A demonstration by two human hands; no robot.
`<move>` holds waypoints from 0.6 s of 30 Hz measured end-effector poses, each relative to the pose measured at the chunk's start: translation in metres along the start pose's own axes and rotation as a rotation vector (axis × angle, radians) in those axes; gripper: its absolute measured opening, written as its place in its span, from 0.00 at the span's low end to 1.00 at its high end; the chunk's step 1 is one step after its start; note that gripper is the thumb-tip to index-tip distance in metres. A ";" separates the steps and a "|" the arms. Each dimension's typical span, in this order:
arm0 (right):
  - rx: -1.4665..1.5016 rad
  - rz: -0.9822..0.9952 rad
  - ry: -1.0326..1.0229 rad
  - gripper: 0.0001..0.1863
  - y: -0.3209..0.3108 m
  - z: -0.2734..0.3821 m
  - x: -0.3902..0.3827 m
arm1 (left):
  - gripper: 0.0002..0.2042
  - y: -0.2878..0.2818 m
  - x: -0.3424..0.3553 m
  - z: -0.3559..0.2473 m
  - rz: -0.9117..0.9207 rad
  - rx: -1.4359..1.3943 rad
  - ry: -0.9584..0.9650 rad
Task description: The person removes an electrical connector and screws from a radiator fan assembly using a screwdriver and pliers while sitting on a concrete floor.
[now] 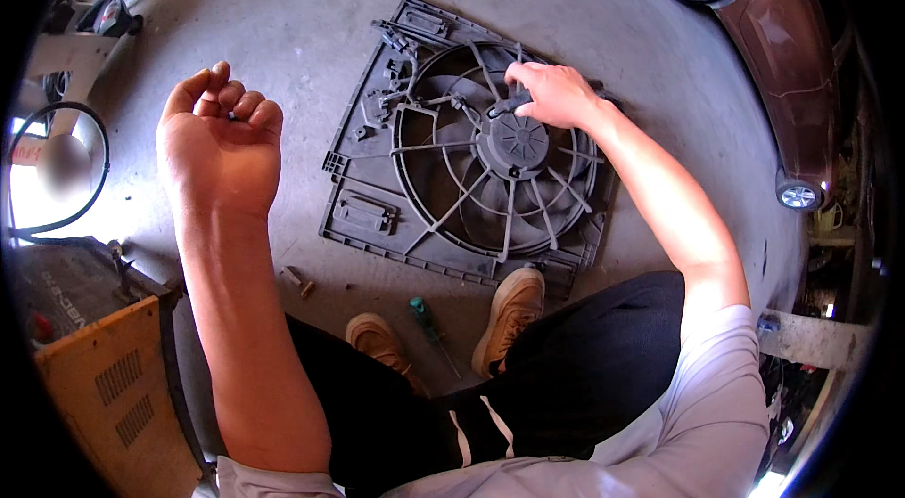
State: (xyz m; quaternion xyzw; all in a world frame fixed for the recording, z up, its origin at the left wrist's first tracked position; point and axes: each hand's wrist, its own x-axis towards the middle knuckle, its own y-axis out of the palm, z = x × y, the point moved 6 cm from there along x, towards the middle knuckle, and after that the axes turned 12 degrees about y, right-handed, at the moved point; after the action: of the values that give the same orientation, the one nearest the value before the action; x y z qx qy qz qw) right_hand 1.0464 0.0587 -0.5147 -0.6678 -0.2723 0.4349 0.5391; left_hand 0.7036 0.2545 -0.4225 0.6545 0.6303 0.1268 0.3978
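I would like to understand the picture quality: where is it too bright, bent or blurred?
Head view: the right forearm is strongly lit, nearly washed out in parts; head view: fisheye bending curves the brown car near the dark rim; head view: a round patch at far left is blurred, while the cooling fan assembly looks fairly sharp.

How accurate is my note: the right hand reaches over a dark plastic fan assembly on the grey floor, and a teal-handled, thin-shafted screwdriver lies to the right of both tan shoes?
One place is wrong: the head view shows the teal-handled, thin-shafted screwdriver between the tan shoes. The right hand does reach over the dark plastic fan assembly on the grey floor.
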 end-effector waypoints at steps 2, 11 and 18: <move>-0.069 0.059 0.195 0.19 0.000 -0.006 0.006 | 0.10 0.001 -0.001 -0.002 -0.018 0.000 0.006; 0.169 0.094 0.091 0.20 0.005 -0.015 0.011 | 0.10 -0.001 0.003 -0.005 -0.039 0.011 0.028; 0.201 -0.095 -0.146 0.21 -0.007 0.004 0.000 | 0.10 -0.005 0.006 -0.009 -0.062 -0.004 0.030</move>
State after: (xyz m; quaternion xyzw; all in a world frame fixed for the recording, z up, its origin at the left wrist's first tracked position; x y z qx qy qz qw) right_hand 1.0438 0.0626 -0.5081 -0.5634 -0.2975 0.4814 0.6019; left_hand 0.6953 0.2632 -0.4217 0.6318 0.6561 0.1255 0.3932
